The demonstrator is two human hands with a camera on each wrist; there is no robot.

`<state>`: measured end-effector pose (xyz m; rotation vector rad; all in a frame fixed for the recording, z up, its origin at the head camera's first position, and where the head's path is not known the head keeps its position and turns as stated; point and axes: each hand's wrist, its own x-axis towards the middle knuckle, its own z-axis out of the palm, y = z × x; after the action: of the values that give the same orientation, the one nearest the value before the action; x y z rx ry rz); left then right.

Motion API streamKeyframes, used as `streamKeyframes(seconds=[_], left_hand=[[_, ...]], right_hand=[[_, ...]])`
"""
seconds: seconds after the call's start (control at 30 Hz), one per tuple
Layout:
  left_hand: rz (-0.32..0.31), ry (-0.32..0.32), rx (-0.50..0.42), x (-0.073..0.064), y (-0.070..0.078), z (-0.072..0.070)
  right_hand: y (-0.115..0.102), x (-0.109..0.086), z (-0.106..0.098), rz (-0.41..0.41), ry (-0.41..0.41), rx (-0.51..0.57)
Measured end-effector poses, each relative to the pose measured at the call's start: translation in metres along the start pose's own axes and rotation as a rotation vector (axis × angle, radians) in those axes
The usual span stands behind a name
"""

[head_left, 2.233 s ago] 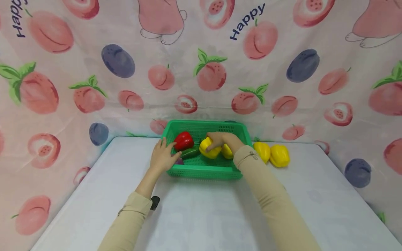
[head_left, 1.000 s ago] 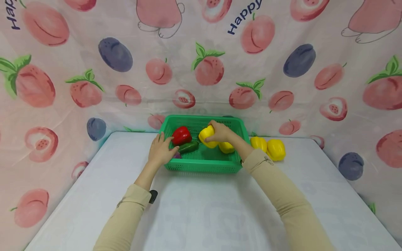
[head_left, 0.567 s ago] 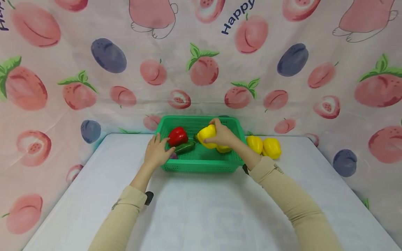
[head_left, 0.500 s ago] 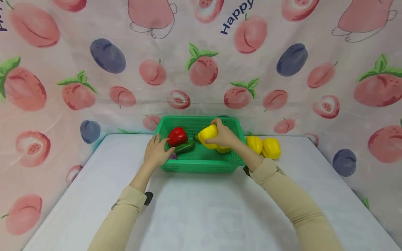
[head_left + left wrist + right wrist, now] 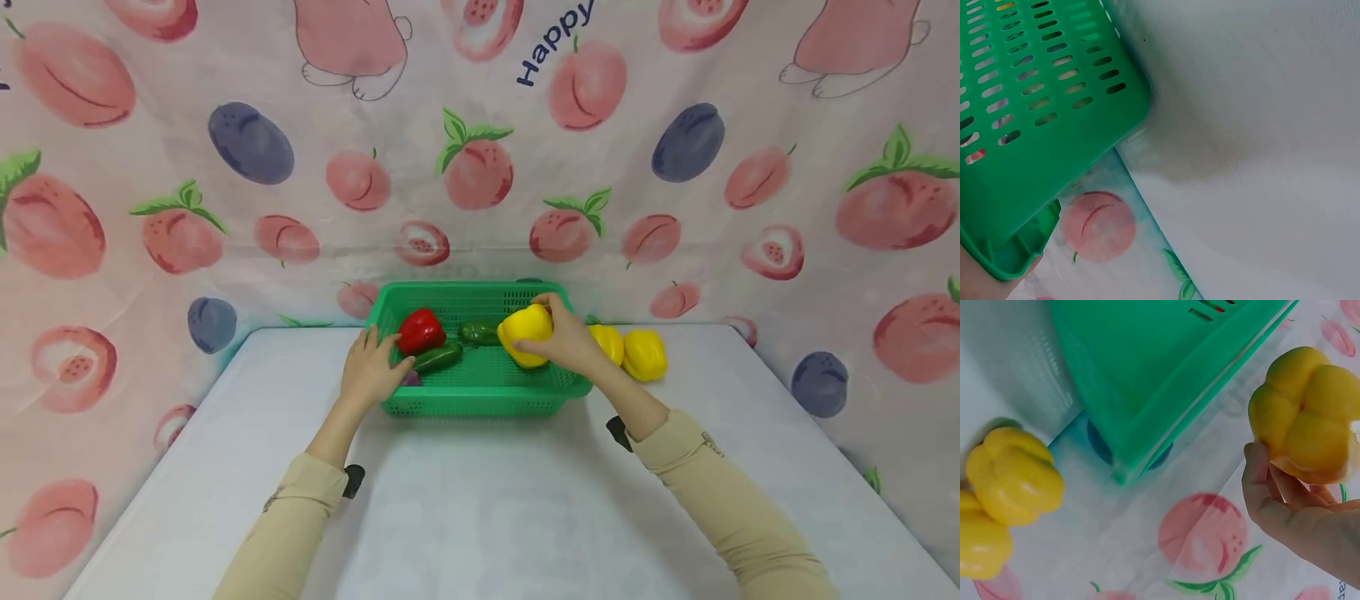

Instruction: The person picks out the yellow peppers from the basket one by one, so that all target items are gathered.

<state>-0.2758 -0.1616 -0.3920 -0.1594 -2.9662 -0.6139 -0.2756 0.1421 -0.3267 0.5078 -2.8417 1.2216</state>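
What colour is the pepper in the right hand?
The pepper is yellow, and it shows best in the right wrist view.

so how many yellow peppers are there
3 visible: one pepper in the right hand, a second and third side by side on the table right of the basket. The held one may hide more.

Basket (image 5: 480, 402) on table (image 5: 480, 500), cucumbers (image 5: 438, 358) inside, two peppers (image 5: 645, 356) right of basket

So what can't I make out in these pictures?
Head: purple item, partly behind left hand and front wall of green basket.
Head: right end of rear cucumber, behind held yellow bell pepper.
Left wrist: most of left hand, past lower left corner.
Right wrist: lower loose yellow bell pepper, cut by left edge.
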Motion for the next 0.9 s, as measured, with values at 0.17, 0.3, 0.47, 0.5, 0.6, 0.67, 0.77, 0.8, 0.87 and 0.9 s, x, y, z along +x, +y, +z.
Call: streamKeyframes(seconds=[0.17,0.3,0.47,0.5,0.6,0.67,0.77,0.8,0.87,0.9], left_hand=[[-0.003,-0.005,0.009,0.001,0.001,0.001],[-0.007,-0.010,0.018,0.000,0.001,0.000],[-0.003,-0.004,0.013,0.001,0.001,-0.001],[0.000,0.000,0.012,0.000,0.001,-0.001],[0.002,0.005,0.013,-0.001,0.000,0.001],[-0.002,-0.002,0.011,-0.003,-0.001,0.003],[-0.004,-0.008,0.008,-0.003,-0.001,0.004],[-0.003,-0.005,0.007,-0.002,-0.001,0.004],[-0.001,0.001,0.007,-0.001,0.000,0.003],[0.000,0.003,0.010,0.000,0.000,0.002]], right_hand=[[0.005,-0.012,-0.010,0.037,0.014,-0.052],[0.012,-0.020,-0.015,0.063,0.043,-0.056],[0.017,-0.031,-0.023,0.061,0.083,-0.044],[0.018,-0.033,-0.025,0.064,0.089,-0.048],[0.021,-0.039,-0.030,0.084,0.091,-0.052],[0.024,-0.045,-0.033,0.100,0.088,-0.057],[0.031,-0.052,-0.038,0.107,0.095,-0.075],[0.033,-0.054,-0.040,0.106,0.101,-0.079],[0.038,-0.057,-0.045,0.103,0.118,-0.093],[0.040,-0.058,-0.047,0.105,0.127,-0.098]])
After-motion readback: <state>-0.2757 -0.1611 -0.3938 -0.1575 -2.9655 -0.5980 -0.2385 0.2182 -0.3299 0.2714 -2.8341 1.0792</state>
